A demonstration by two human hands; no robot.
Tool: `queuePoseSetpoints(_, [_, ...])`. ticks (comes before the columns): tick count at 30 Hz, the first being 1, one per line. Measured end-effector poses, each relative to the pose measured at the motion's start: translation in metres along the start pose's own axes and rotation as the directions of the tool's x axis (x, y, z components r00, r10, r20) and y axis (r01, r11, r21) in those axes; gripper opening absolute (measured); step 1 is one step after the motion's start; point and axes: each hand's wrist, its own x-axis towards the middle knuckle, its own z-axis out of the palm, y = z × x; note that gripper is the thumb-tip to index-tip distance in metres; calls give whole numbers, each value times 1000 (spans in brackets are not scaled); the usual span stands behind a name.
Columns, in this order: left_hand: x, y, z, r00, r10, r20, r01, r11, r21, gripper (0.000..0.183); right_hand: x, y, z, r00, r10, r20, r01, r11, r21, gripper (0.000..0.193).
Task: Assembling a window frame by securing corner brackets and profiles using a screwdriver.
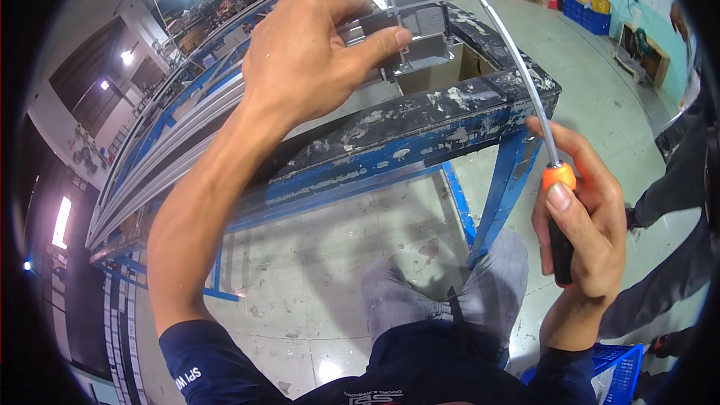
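In the head view, the end of a grey metal profile [424,21] is held by the left hand [300,60] over the scuffed bench [360,133], pinched by thumb and mostly hidden fingers. A screwdriver-like tool [541,112] is wrapped by the right hand [589,214], index finger stretched towards the shaft. Progress-wise, the profile's gripped, but no tool contact can be made out; finished work can't be told.

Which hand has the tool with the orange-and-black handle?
The right hand: its fingers and thumb wrap the handle of the tool, shaft pointing up. The left hand instead grips the end of the metal profile.
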Motion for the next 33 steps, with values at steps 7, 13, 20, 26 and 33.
queuePoseSetpoints(7, [8, -34, -2, 985, 145, 91, -95, 906, -413, 35, 32, 4, 8, 986, -162, 31, 161, 987, 25, 73])
queuePoseSetpoints(13, [13, -17, -18, 989, 67, 133, -22, 948, -319, 47, 55, 15, 2, 974, -224, 24, 224, 975, 8, 72])
queuePoseSetpoints(20, [76, -58, -18, 827, 484, 286, -477, 873, -97, 98, 57, 11, 1, 987, -150, 63, 150, 989, 3, 68])
queuePoseSetpoints(26, [86, -52, -11, 780, 381, 496, -64, 837, -543, 105, 63, 11, -7, 980, -162, 112, 160, 987, 25, 64])
queuePoseSetpoints(33, [74, -59, -7, 829, 331, 451, -78, 867, -491, 106, 62, -2, -20, 982, -58, 180, 62, 998, -19, 56])
